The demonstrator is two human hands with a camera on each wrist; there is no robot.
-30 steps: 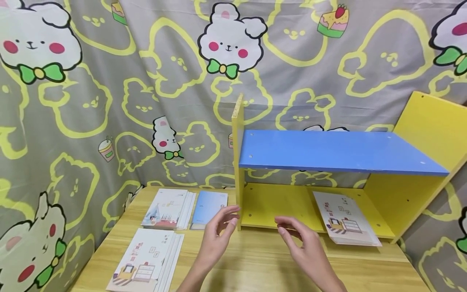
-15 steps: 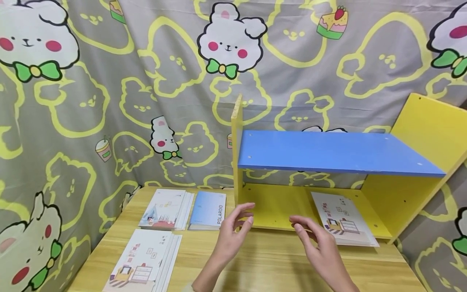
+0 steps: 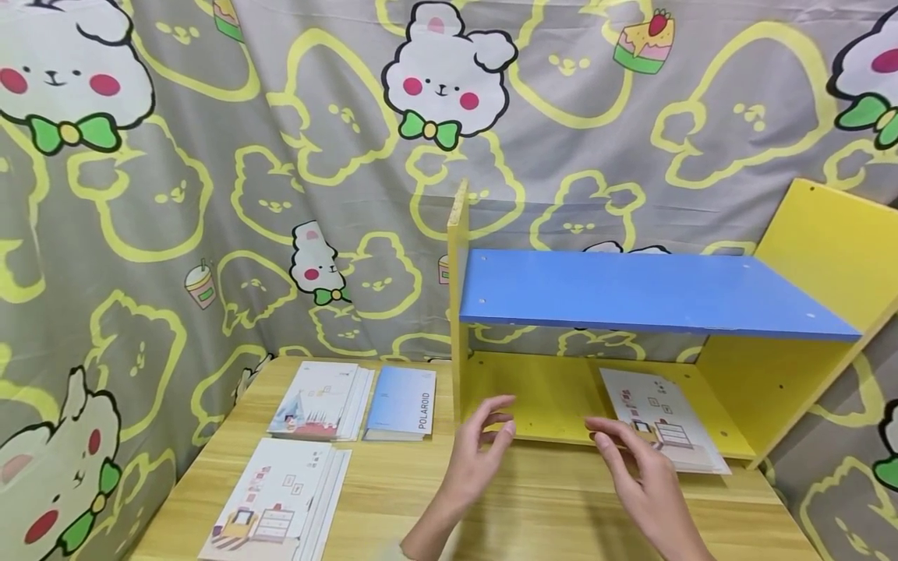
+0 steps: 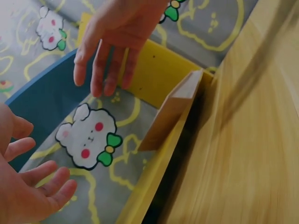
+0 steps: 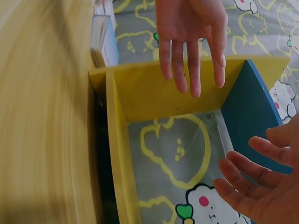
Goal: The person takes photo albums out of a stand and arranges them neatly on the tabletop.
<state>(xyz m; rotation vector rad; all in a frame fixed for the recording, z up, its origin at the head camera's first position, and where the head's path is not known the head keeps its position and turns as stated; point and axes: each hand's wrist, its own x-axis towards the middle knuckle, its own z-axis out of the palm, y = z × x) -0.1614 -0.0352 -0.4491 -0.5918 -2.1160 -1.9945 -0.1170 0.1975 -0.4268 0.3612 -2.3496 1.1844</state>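
Note:
Both hands hover in front of the yellow and blue shelf [image 3: 652, 292], palms facing each other with loosely bent fingers and nothing between them. My left hand [image 3: 479, 456] is before the left part of the lower shelf board; it shows at the lower left of the left wrist view. Farther right, my right hand [image 3: 641, 475] overlaps the near edge of a booklet [image 3: 659, 417] with a drawn room on its cover. That booklet lies on the yellow bottom board [image 3: 540, 397] and juts out over its front edge. In the right wrist view, the right hand [image 5: 261, 177] shows relaxed fingers.
On the wooden table's left side lie a stack of booklets [image 3: 259, 495] with the same room cover, another stack [image 3: 319, 401] with a tent picture, and a blue "POLAROID" album [image 3: 401, 401] beside the shelf's left panel [image 3: 458, 304]. A patterned curtain [image 3: 365, 195] hangs behind.
Both hands have drifted to the right in front of the shelf, uncovering the blue album. The booklets and shelf have stayed in place.

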